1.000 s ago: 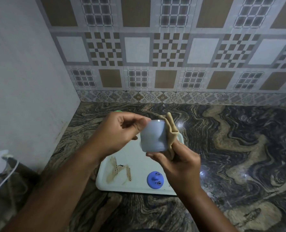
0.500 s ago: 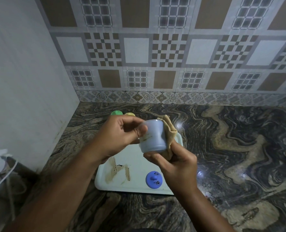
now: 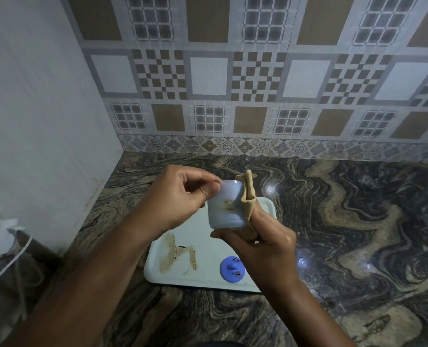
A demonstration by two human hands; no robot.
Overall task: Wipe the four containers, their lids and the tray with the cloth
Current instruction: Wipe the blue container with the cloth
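Pale blue container [image 3: 224, 209] held up over the tray [image 3: 203, 281], cloth [image 3: 248, 196] pressed to its side

Dark swirly worktop [image 3: 358, 221] carries the white tray, brown smears across its near left part; above it the left hand [image 3: 178, 199] has a tight grip, thumb and fingertips pinching the container's rim, and the right hand [image 3: 265, 249] sits lower, its grip curled round the cloth with the thumb under the base. The container is clear of the tray, roughly upright, with a brownish smudge on the side facing us. The tan cloth is wedged between the right fingers and the container's right wall, its end poking above the rim. A blue lid [image 3: 232, 269] lies on the tray's near right part, with dark specks on it
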